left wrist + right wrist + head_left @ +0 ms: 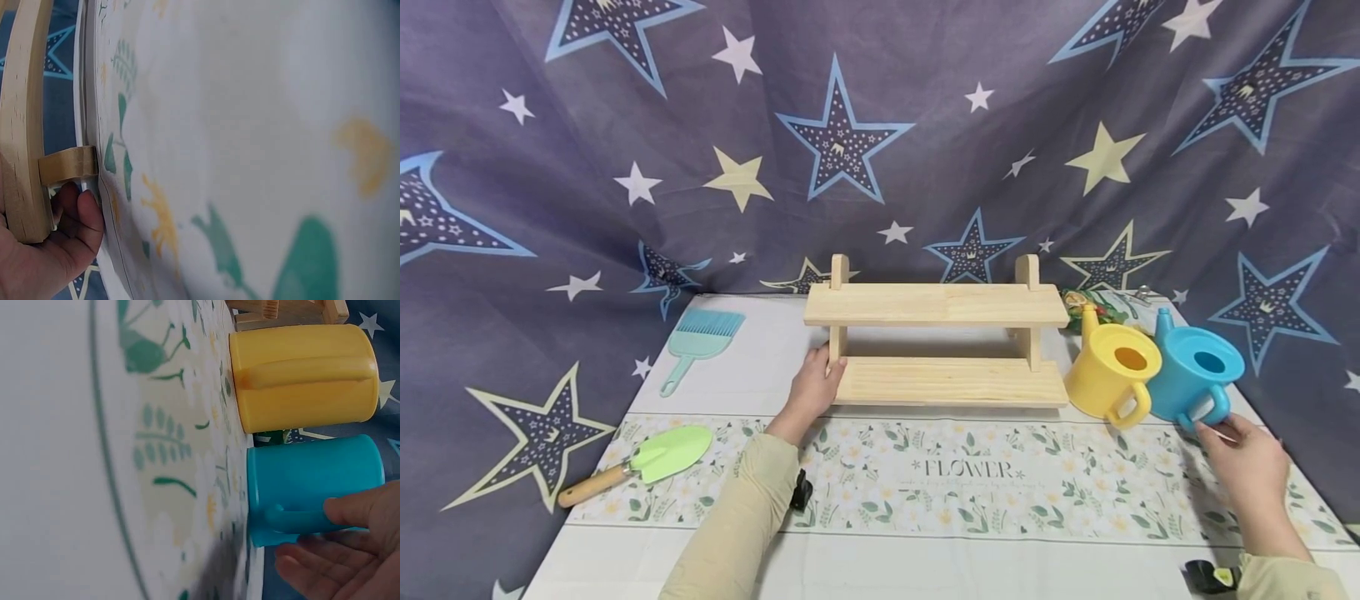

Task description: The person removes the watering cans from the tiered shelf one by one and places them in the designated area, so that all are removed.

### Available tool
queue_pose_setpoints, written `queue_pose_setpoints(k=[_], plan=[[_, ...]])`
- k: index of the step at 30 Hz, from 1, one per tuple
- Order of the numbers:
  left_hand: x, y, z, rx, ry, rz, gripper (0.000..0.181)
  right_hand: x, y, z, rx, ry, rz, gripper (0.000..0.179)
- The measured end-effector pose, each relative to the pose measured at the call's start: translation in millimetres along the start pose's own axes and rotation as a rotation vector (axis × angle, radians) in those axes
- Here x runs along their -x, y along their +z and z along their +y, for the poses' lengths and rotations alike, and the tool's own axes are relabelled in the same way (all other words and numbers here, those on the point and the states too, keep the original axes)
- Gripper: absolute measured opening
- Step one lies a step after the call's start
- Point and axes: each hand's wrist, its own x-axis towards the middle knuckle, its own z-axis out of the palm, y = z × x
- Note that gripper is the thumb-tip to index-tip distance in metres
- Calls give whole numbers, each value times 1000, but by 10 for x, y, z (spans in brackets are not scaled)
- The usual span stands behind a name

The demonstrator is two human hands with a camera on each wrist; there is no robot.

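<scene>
A two-tier wooden shelf (940,302) stands at the middle of the table. At the left end of its lower board, my left hand (814,385) grips the wood, and the left wrist view shows curled fingers beside the board's end (25,137). On the right, my right hand (1251,462) holds the handle of a blue watering can (1183,371). In the right wrist view the thumb lies on the handle of the blue can (312,475), with the other fingers behind it. Between that can and the shelf stands a yellow watering can (1093,375).
A light blue dustpan-shaped brush (700,337) lies at the back left. Nearer the front left is a green trowel (670,454) with a wooden handle. Behind the cans lies a printed plastic bag (1120,308). A star-patterned curtain (910,167) borders the table's back and sides.
</scene>
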Motion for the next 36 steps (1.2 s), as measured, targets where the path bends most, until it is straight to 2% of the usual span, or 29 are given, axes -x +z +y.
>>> queue_pose_setpoints(k=[3,7,12,14,18,21,24,27,33,36], plan=[[-10,-16,-8,0,6,-1,55,37,-36,-54,31,9,14,59],[-21,-30,-24,-3,13,5,55,104,-97,-158,42,22,76,59],[-9,-27,-27,-9,3,12,54,250,-149,-250,10,25,234,53],[-4,-30,-26,-22,10,19,54,315,-153,-290,-28,-14,324,48],[-4,-37,-24,-50,24,39,54,430,-160,-397,-84,-153,489,39],[-2,-33,-21,-66,20,41,56,501,-161,-496,-112,-251,554,35],[6,-32,-20,-89,19,36,57,553,-137,-603,-146,-323,556,34],[29,-39,-9,-110,27,26,59,590,-105,-707,-186,-395,521,34],[125,-86,26,-147,65,16,63,613,-22,-900,-267,-518,420,32],[181,-116,32,-168,76,12,67,628,30,-987,-282,-550,373,33]])
